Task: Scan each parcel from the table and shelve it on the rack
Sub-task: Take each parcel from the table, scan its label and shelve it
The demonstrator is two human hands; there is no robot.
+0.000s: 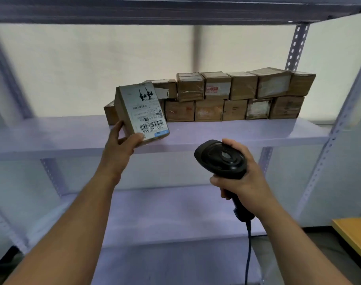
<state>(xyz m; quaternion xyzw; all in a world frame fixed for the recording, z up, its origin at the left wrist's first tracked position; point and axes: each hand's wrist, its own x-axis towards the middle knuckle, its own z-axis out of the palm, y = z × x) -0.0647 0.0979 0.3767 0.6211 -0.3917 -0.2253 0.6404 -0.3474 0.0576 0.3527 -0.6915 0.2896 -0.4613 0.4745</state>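
My left hand [119, 145] grips a small cardboard parcel [141, 112] by its lower end. The parcel is tilted, and its white label and barcode face me. It is held above the front edge of the rack's middle shelf [247, 130]. My right hand [240, 177] holds a black corded barcode scanner [221, 158], lower and to the right of the parcel, with the scanner head pointing up and to the left. At the back of the same shelf, several brown parcels [237, 95] are stacked in two rows.
The rack has pale perforated metal uprights [296, 46] at both sides, with a shelf above and lower shelves [175, 212] below. The scanner's cable [248, 254] hangs down. A yellow-edged table corner [354, 235] shows at the lower right.
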